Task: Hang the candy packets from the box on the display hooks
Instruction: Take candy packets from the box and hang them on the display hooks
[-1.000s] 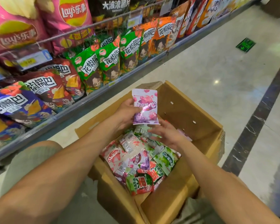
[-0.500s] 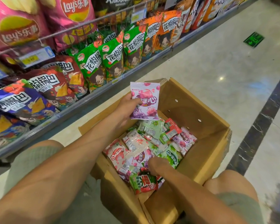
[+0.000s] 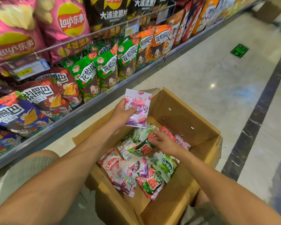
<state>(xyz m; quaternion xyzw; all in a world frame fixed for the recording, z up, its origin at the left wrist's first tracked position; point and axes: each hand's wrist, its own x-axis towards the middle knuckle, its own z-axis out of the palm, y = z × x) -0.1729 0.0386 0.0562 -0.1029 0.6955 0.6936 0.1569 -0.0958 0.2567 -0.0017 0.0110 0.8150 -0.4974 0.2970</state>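
An open cardboard box stands on the floor between my knees, holding several candy packets in pink, purple and green. My left hand holds a pink and purple candy packet upright above the box's far left corner. My right hand is down inside the box, its fingers pinching the top of a green and red candy packet lifted slightly off the pile. No display hooks show clearly.
A low shelf of large snack bags runs along the left, with a wire rail and price tags above it. Polished floor lies to the right, with a dark stripe and a green floor sticker.
My right hand moved from the near side of the pile toward the far side and picked up a green and red packet. My left hand keeps holding the pink packet.
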